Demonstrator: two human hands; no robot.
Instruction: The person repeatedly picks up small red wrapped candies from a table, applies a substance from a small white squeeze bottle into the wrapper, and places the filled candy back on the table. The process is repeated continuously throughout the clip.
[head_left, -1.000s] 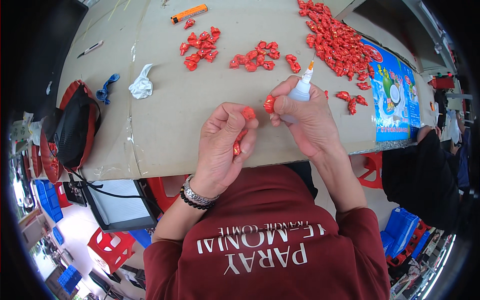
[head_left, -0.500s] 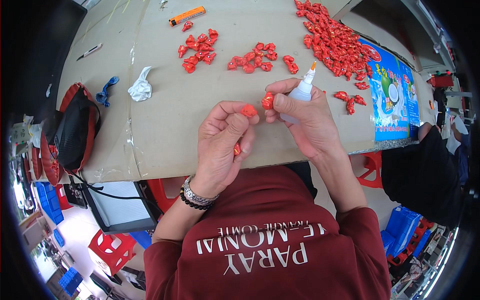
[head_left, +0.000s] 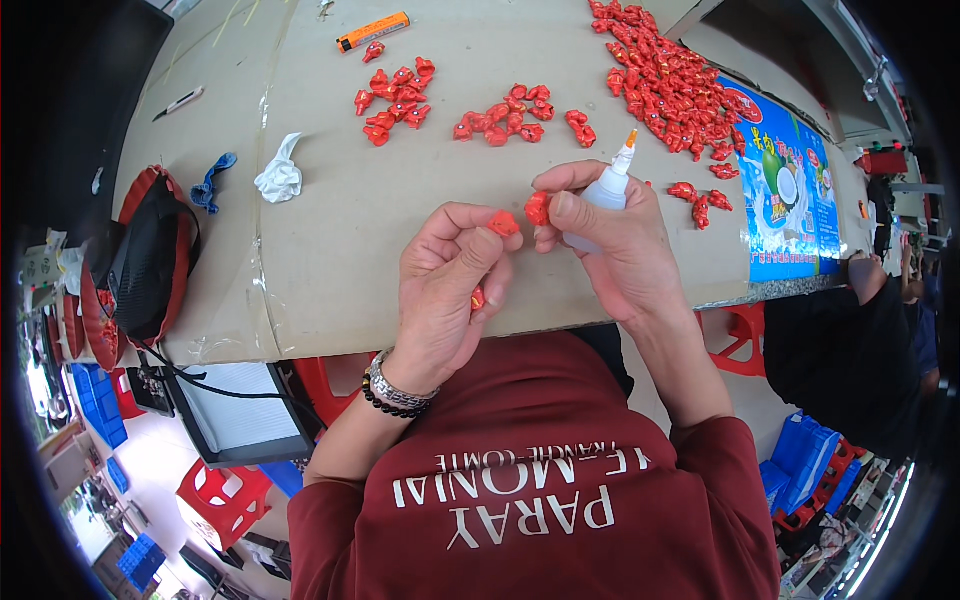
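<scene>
Over the near part of the table my left hand [head_left: 450, 280] is closed, pinching a small red figurine piece [head_left: 502, 223] between thumb and forefinger. A second red piece [head_left: 478, 297] is tucked under its lower fingers. My right hand [head_left: 625, 240] grips a white squeeze bottle [head_left: 606, 190] against the palm, its orange-tipped nozzle pointing up. Thumb and fingertips of that hand also hold a red figurine piece [head_left: 537, 208] with gold marks. The two pinched pieces face each other, a small gap apart.
Red figurines lie in a left cluster [head_left: 395, 100], a middle cluster [head_left: 505, 118] and a large pile [head_left: 665, 85] at far right. Crumpled tissue [head_left: 281, 170], a pen [head_left: 180, 103], an orange box [head_left: 374, 32] and a black bag [head_left: 150, 265] are leftward. A blue printed sheet [head_left: 790, 190] covers the right end.
Both hands have shifted very slightly to the right. The piece in my left fingers is turned a little. The squeeze bottle still stands in my right hand.
</scene>
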